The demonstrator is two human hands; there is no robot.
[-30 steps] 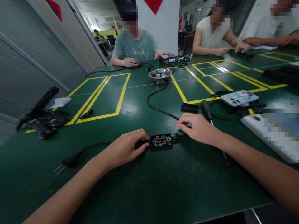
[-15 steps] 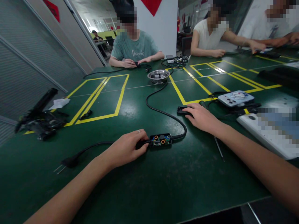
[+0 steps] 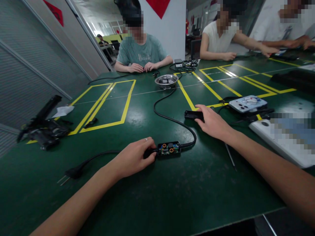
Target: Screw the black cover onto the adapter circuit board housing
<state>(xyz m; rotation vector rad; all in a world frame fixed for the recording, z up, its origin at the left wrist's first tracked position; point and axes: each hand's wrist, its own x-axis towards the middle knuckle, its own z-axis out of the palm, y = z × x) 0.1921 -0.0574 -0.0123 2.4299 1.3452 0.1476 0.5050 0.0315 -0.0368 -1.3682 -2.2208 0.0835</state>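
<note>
While the left hand (image 3: 135, 155) pinches the black cord (image 3: 177, 122) just beside the left end of the open casing (image 3: 169, 149), the right hand (image 3: 214, 121) grips the cover (image 3: 193, 115) between thumb and fingers. The casing lies flat on the green table (image 3: 152, 203), in front of the person and between the two hands, its open side facing up. It is a small black rectangular shell with rounded corners, filled by a crowded circuit board. Two copper-coloured rings stand out on the board, with a dark round part near the upper one and bits of blue and green around them; the finer parts are too small to tell apart. The cord enters at both short ends: leftward it runs under the hand to a black plug (image 3: 74, 171) with two metal prongs, rightward it bends back toward the metal bowl (image 3: 166, 81). The cover is black, oblong and partly hidden by the fingers. A screwdriver (image 3: 230, 157) lies partly under the right arm.
</note>
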